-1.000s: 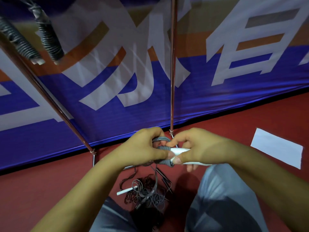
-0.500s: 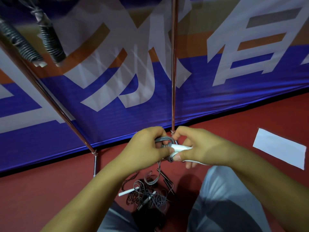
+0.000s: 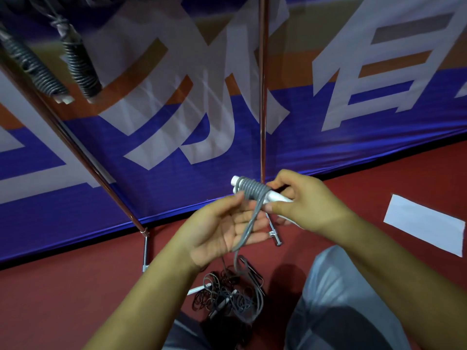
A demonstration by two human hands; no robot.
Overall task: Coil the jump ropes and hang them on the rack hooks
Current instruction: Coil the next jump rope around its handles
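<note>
A: Where is the rope we are coiling?

B: Our right hand [image 3: 307,200] pinches the two white handles [image 3: 274,197], their long axis running from ten o'clock to four o'clock. Grey rope [image 3: 252,189] is wound tightly around them, just beside the fingers.

A: And our left hand?

B: The left hand [image 3: 225,231] lies at seven o'clock of the handles, palm up, fingers relaxed and wide. The loose strand [image 3: 249,227] drapes across it, down to a tangled pile [image 3: 228,296] on the red floor [image 3: 63,299].

A: Room to move?

B: The rack pole [image 3: 261,84] stands just behind the handles. Two finished coils [image 3: 78,64] hang at eleven o'clock, well apart. We judge more winding remains.
</note>
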